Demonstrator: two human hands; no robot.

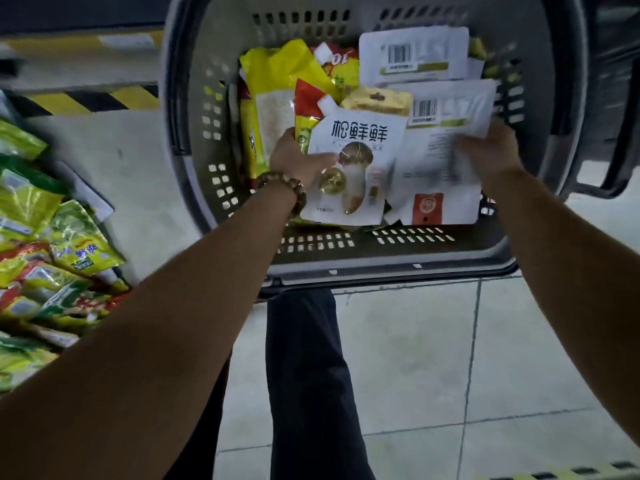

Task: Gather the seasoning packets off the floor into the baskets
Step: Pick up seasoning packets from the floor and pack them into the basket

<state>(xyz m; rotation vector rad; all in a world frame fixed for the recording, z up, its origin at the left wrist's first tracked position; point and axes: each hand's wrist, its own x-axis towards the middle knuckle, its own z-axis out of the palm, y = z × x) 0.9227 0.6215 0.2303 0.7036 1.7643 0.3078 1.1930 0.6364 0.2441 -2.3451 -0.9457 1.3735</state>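
Observation:
A grey plastic basket [346,258] stands on the floor ahead of me, holding yellow, red and white seasoning packets. My left hand [294,161] pinches the left edge of a white mushroom-print packet [356,168] inside the basket, thumb on its front. My right hand [488,154] grips the right side of a white packet [440,161] with a barcode, back side up, lying beside the first. Another white barcode packet [412,53] and a yellow packet [273,91] lie behind them.
A heap of green, yellow and red packets [45,258] lies on the floor at my left. A black-and-yellow striped kerb [93,98] runs behind it. My dark trouser leg [308,375] shows below the basket. A dark basket handle [609,168] sits at the right.

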